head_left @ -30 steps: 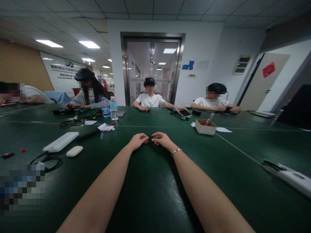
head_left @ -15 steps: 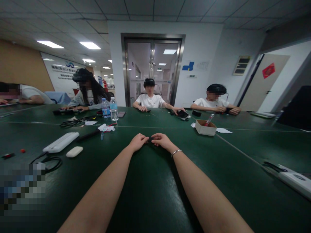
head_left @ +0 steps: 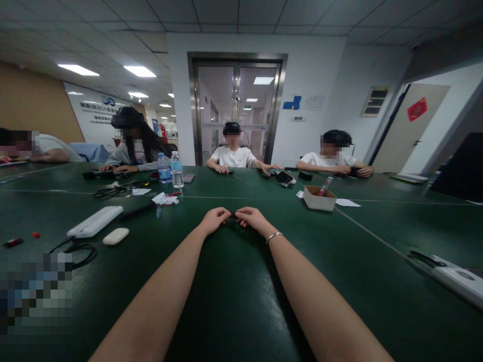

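Out over the middle of the green table point(head_left: 234, 286), my left hand point(head_left: 216, 219) and my right hand point(head_left: 252, 219) meet almost fingertip to fingertip. Between them is a small dark object point(head_left: 233, 215), too small and covered to name. The left fingers pinch its left end. The right thumb and fingers close on its right end, with a silver bracelet point(head_left: 274, 237) on that wrist.
Left lie a white power bank-like block point(head_left: 96, 221) with a black cable, a white oval case point(head_left: 115, 236) and paper scraps point(head_left: 165, 199). Two water bottles point(head_left: 176, 170) stand behind. An open box point(head_left: 319, 199) sits right; several people sit around the table.
My fingers have shifted slightly around the small dark object. Across the table, a person's hand has drawn back left from the device with a screen.
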A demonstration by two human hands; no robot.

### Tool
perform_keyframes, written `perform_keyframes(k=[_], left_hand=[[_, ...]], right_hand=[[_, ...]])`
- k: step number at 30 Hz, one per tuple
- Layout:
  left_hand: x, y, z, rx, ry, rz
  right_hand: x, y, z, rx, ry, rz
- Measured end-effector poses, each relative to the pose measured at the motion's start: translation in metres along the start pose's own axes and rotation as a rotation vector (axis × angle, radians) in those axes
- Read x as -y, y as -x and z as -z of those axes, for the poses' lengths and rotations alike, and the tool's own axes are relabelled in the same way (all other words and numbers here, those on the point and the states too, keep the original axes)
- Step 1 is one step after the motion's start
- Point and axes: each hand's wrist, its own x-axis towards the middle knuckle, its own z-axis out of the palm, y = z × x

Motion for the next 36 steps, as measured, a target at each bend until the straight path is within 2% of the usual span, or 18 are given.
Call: perform_keyframes(k=[8,14,17,25,36], left_hand=[[-0.007,0.002,0.0,-0.029,0.253,-0.015],[-0.006,0.002,0.001,0.006,0.264,0.003],[-0.004,0.002,-0.001,0.019,0.217,0.007],[-0.009,0.005,0.0,-0.008,-0.076,-0.004],[-0.013,0.003,0.003,-0.019,-0.286,-0.004]], right_hand=[[-0.002,-0.002,0.003,0.044,-0.021,-0.001],[-0.003,-0.002,0.003,0.038,-0.054,-0.02],[-0.004,-0.003,0.005,0.037,-0.053,-0.029],[-0.004,-0.002,0.005,0.02,-0.069,-0.027],[-0.001,0.0,0.004,0.033,-0.085,-0.034]])
